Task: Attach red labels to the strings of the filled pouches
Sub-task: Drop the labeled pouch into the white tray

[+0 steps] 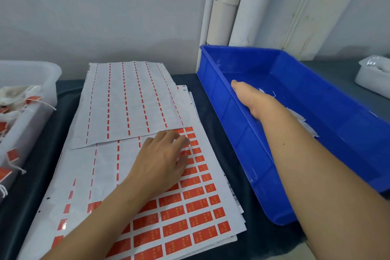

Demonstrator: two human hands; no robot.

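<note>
A sheet of red labels (190, 207) lies on top of a paper stack in front of me. My left hand (160, 162) rests on it, its slightly blurred fingertips touching the labels near the sheet's upper right. My right hand (253, 99) reaches into the blue bin (232, 133), where white pouches (299, 116) show beside my wrist. The fingers of that hand point down into the bin and are hidden, so I cannot tell whether they hold anything. Pouches with red labels on their strings (16, 95) lie in a white tub (42, 74) at the left.
A used sheet with only red strips left (126, 99) overlaps the far part of the stack. White rolls (223, 17) lean against the wall behind the bin. A small white container (373, 78) sits at the far right. Dark cloth covers the table.
</note>
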